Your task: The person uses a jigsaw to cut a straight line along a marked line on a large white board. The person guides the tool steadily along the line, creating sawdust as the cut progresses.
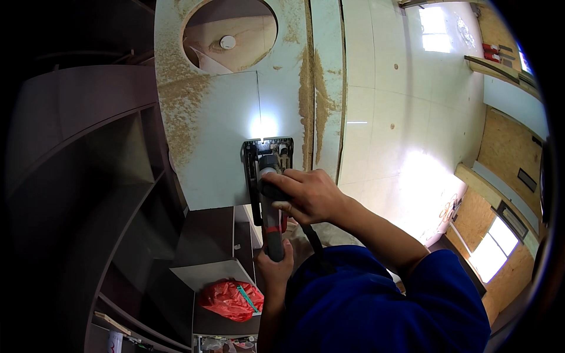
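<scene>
A jigsaw [271, 219], grey and black with a red band, rests with its base plate on a pale board [220, 135]. My right hand [311, 194] is wrapped over the front of its body. My left hand [275, 263] grips the rear end of the saw. A bright lamp spot lies on the board just ahead of the base plate. From that spot a thin dark line runs away from me, then turns left towards a large oval opening near the far end. The saw's blade is hidden beneath it.
Sawdust [176, 94] covers the board's left side and streaks its right edge. A narrow pale strip [327, 35] runs alongside. Dark open shelving [126, 200] stands at left. Lower down lies a red plastic bag [226, 300]. Large pale floor tiles [376, 147] spread to the right.
</scene>
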The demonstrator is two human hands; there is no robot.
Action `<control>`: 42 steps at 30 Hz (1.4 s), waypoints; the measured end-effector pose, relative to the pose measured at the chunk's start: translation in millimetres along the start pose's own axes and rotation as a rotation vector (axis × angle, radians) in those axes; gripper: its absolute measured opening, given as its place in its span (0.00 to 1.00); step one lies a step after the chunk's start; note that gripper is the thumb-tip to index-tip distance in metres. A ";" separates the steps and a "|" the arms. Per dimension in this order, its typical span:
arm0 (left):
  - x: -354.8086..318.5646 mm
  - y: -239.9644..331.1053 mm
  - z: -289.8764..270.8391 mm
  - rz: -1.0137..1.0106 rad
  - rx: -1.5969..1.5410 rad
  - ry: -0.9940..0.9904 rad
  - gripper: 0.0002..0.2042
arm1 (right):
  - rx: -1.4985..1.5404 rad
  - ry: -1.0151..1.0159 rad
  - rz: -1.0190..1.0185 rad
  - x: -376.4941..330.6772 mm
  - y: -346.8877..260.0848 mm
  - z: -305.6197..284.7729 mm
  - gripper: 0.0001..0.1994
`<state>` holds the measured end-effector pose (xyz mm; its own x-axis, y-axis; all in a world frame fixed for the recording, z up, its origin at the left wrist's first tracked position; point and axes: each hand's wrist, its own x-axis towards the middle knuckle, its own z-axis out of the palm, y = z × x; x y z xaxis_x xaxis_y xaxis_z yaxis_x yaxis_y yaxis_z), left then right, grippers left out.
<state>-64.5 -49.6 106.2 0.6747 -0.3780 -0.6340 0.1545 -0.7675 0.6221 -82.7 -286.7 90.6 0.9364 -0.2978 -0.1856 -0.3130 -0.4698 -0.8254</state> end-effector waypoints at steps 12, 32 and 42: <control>3.8 -7.1 4.6 0.061 -0.005 0.043 0.12 | -0.005 0.001 0.000 3.1 1.4 -3.2 0.28; 8.2 1.0 4.3 0.049 0.017 0.032 0.13 | -0.023 0.003 -0.006 8.3 6.2 -6.1 0.32; 10.4 2.4 6.3 0.036 0.008 0.050 0.14 | -0.024 0.015 -0.012 11.2 5.9 -8.8 0.31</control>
<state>-61.7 -58.7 98.2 0.7150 -0.3789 -0.5876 0.1239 -0.7585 0.6398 -75.5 -300.1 88.4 0.9376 -0.3044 -0.1679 -0.3059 -0.4932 -0.8143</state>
